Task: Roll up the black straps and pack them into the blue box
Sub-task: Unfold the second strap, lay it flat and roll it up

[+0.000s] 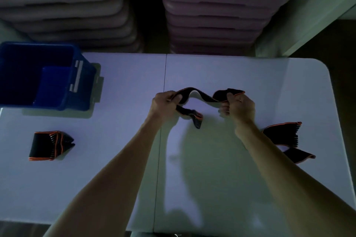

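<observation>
Dim bluish light falls on a pale counter (pixel 119 159) seen from above, with a thin seam running from 12 to 6 o'clock down its middle. Beyond its far edge, at 12 o'clock, stand two stacks of pale moulded plastic pieces (pixel 221 11), blurred and hard to identify.

Near the centre, slightly toward 1 o'clock, two bare forearms reach in from 6 o'clock. The left hand (pixel 165 103) is closed on one part of a black strap (pixel 200 97) with an orange edge; the right hand (pixel 238 105) is closed on the strap further along, fingers curled around it. Between the hands the strap arches upward and then sags, lifted off the counter. From the left hand a loose tail of the same strap hangs down toward 5 o'clock, its tip resting on or just above the counter; which one cannot be told. A ring shows on one finger of the right hand.

At 10 o'clock sits an open blue box (pixel 81 90) with a white label on its right wall; its inside is dark. At 8 o'clock lies a folded bundle of black straps (pixel 48 145), well apart from the hands. At 4 o'clock, partly hidden by the right forearm, lies an unrolled strap (pixel 289 136), twisted on the counter
</observation>
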`<state>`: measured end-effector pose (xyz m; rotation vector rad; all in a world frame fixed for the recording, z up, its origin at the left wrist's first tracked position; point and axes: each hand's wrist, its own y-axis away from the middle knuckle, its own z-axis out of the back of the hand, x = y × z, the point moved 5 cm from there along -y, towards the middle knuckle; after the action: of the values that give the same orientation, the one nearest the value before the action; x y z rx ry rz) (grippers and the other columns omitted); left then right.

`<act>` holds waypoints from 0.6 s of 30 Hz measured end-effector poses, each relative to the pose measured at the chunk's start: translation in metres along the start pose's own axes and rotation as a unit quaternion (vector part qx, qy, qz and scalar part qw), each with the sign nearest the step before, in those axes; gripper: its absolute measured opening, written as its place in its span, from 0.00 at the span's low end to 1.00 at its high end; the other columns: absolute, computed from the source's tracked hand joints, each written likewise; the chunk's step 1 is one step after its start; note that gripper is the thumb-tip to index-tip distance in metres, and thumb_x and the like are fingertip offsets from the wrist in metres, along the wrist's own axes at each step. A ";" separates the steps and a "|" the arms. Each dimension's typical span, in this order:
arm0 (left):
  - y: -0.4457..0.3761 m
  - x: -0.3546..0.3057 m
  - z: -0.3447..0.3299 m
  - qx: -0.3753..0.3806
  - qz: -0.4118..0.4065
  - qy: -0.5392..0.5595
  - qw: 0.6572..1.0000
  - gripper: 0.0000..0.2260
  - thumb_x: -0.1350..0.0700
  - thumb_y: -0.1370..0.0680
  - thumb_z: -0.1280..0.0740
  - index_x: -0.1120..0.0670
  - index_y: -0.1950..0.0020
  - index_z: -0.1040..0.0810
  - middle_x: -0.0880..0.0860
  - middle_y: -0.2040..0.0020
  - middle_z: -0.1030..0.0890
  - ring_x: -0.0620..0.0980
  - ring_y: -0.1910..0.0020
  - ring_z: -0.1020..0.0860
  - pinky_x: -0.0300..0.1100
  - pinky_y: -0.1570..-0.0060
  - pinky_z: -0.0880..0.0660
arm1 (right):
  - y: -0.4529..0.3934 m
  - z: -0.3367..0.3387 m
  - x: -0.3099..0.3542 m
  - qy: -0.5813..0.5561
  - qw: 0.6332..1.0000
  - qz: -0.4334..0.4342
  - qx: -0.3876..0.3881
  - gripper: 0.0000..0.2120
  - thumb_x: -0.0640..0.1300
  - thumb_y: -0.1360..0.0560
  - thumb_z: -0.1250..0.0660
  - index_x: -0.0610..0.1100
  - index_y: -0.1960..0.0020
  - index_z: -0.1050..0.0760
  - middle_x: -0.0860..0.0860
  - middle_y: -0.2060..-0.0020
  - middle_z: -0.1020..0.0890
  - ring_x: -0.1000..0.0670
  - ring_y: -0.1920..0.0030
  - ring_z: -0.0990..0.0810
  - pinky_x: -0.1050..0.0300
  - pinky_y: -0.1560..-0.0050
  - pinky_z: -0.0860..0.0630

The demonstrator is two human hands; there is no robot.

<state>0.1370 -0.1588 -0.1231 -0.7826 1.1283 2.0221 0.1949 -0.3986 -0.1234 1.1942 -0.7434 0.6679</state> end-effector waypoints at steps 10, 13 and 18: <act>0.037 0.013 0.009 0.181 0.184 -0.009 0.966 0.15 0.48 0.34 0.32 0.57 0.56 0.18 0.61 0.56 0.15 0.59 0.60 0.18 0.53 0.52 0.23 | 0.048 -0.020 0.009 0.318 0.839 0.437 0.063 0.22 0.56 0.33 0.26 0.41 0.51 0.26 0.45 0.51 0.24 0.44 0.50 0.26 0.51 0.50 0.29; 0.041 0.011 0.017 0.216 0.116 -0.161 0.956 0.05 0.53 0.32 0.34 0.53 0.60 0.24 0.54 0.61 0.21 0.53 0.64 0.24 0.45 0.60 0.31 | 0.058 -0.045 -0.007 0.446 0.749 0.453 0.185 0.29 0.65 0.32 0.30 0.46 0.40 0.25 0.52 0.48 0.19 0.48 0.40 0.26 0.45 0.30 0.45; 0.043 0.030 0.045 0.242 0.038 -0.341 0.908 0.14 0.59 0.31 0.31 0.47 0.48 0.20 0.52 0.52 0.18 0.54 0.51 0.19 0.48 0.49 0.21 | 0.077 -0.056 0.002 0.549 0.694 0.442 0.147 0.08 0.48 0.23 0.40 0.47 0.53 0.23 0.48 0.62 0.18 0.44 0.54 0.20 0.46 0.30 0.46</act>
<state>0.0782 -0.1280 -0.1061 0.2208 1.1517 1.7315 0.1434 -0.3259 -0.0895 0.4035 -0.0873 2.1324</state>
